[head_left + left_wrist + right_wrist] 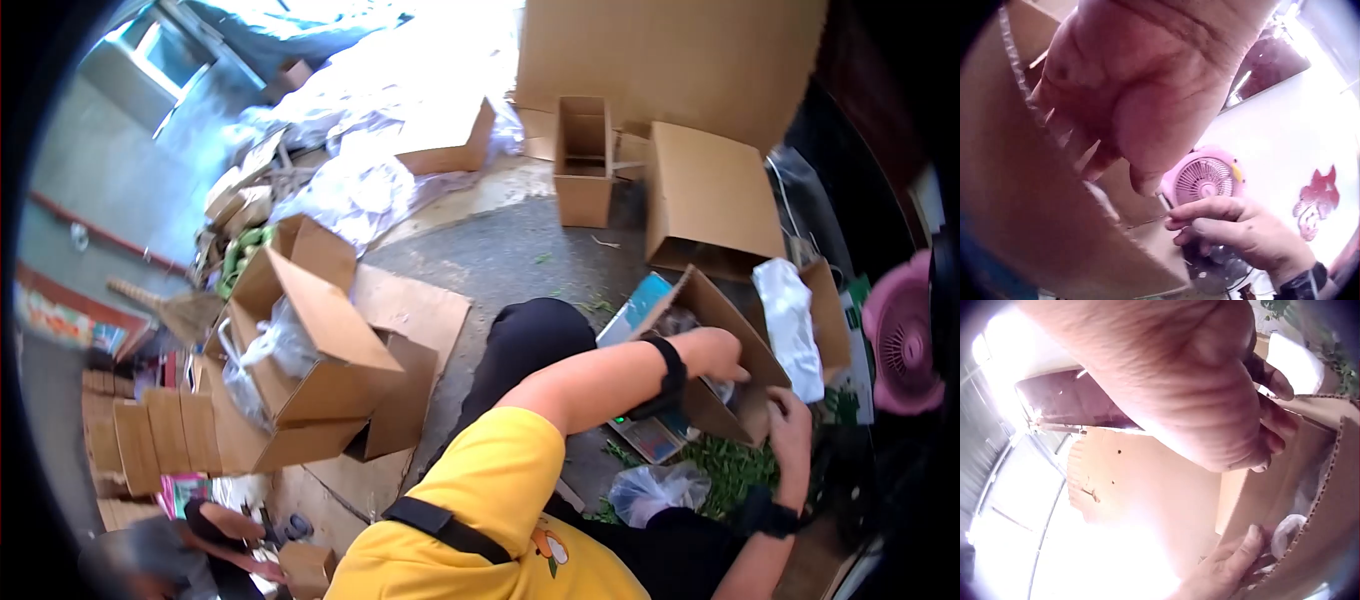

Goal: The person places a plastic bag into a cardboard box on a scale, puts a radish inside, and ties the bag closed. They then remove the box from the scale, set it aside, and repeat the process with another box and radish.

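An open cardboard box (715, 395) stands tilted in front of me at the right, with clear plastic (1300, 497) inside it. My left hand (712, 352) reaches over its edge from the left. In the left wrist view the left hand's fingers (1091, 150) extend behind the near panel, which hides their tips. The right wrist view shows that hand beside the plastic. My right hand (790, 425) is at the box's right side, fingertips right at the edge of a flap (1166, 250), fingers loosely bent. Under the box shows a blue scale (650, 440).
A white bag (790, 325) hangs over another box to the right, near a pink fan (905, 335). Green leaves (740, 475) and a clear plastic bag (660, 492) lie below. More boxes (715, 195) stand ahead; a large open carton (310, 370) is at left, another person (200, 550) lower left.
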The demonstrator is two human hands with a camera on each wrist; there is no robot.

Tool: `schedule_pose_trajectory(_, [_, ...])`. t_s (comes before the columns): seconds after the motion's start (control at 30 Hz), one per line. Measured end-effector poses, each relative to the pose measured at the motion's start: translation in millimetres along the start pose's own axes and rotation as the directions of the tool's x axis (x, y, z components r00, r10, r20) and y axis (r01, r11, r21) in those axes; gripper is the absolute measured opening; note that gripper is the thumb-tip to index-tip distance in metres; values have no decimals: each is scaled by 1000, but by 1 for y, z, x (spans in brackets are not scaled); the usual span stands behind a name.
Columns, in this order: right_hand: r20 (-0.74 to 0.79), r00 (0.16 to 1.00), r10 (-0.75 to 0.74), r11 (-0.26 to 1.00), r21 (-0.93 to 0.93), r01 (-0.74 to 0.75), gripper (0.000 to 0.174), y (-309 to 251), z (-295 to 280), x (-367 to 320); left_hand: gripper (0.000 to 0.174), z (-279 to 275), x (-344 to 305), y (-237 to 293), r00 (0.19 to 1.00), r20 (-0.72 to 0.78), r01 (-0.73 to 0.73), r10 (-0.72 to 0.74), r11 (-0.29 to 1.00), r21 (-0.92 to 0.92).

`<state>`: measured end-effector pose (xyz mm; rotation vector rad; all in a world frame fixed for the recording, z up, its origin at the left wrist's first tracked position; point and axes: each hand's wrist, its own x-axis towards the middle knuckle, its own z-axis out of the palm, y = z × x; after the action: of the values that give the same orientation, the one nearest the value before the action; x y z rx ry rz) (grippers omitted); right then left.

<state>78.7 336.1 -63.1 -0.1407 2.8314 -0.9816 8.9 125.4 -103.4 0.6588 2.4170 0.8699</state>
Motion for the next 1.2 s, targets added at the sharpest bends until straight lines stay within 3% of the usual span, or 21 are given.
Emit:
schedule_pose_trajectory(0.07, [19, 998, 54, 993, 105, -55, 22, 7, -7, -1, 52, -15, -14, 21, 995, 14, -97, 97, 994, 44])
schedule_pose_trajectory(0.17, [37, 998, 55, 992, 110, -59, 22, 17, -11, 0, 49, -21, -42, 30, 972, 120, -222, 202, 955, 195])
schedule_pose_trajectory(0.2, [43, 997, 61, 994, 92, -65, 21, 14, -12, 0, 39, -19, -48, 28, 960, 196, -250, 200, 928, 277])
schedule_pose_trajectory(0.27, [49, 997, 54, 991, 117, -60, 21, 9, -11, 0, 28, 24, -25, 2, 979, 153, -196, 137, 850, 490])
schedule_pose_trajectory(0.37, [33, 998, 52, 990, 131, -56, 20, 18, -12, 3, 20, 35, -19, -5, 983, 34, -166, 178, 815, 556])
schedule_pose_trajectory(0.47, [37, 996, 78, 970, 228, -84, 20, 19, -19, 6, 17, 26, -27, -2, 974, 11, -193, 228, 795, 575])
schedule_pose_trajectory(0.57, [-70, 987, 145, 967, 223, -126, 18, 36, -28, 13, 15, 17, -18, -3, 950, -104, -188, 295, 805, 563])
schedule_pose_trajectory(0.73, [-217, 968, 125, 931, 363, -39, 17, 73, -42, 26, 15, -45, -39, 18, 946, -220, -110, 239, 872, 477])
schedule_pose_trajectory(0.83, [-306, 941, 143, 937, 348, -29, 18, 68, -47, 30, 15, -89, -65, 27, 923, -318, -29, 216, 864, 503])
schedule_pose_trajectory(0.9, [-461, 881, 105, 926, 368, 82, 18, 73, -50, 33, 14, -123, -92, 38, 898, -392, 44, 201, 844, 534])
schedule_pose_trajectory(1.07, [-372, 912, 172, 902, 433, 6, 17, 64, -44, 39, 15, -215, -206, 60, 812, -531, 212, 241, 727, 653])
schedule_pose_trajectory(1.1, [-349, 926, 144, 906, 422, 19, 16, 62, -42, 40, 17, -232, -236, 78, 822, -564, 326, 82, 745, 583])
schedule_pose_trajectory(1.13, [-326, 939, 113, 911, 411, 34, 16, 61, -39, 42, 19, -251, -258, 50, 789, -525, 126, 318, 753, 646])
schedule_pose_trajectory(1.17, [-338, 935, 108, 910, 413, 45, 15, 64, -36, 46, 25, -258, -295, 69, 788, -602, 294, 126, 783, 548])
schedule_pose_trajectory(1.2, [-340, 935, 97, 907, 418, 58, 15, 74, -33, 51, 28, -266, -330, 77, 785, -603, 341, 143, 713, 613])
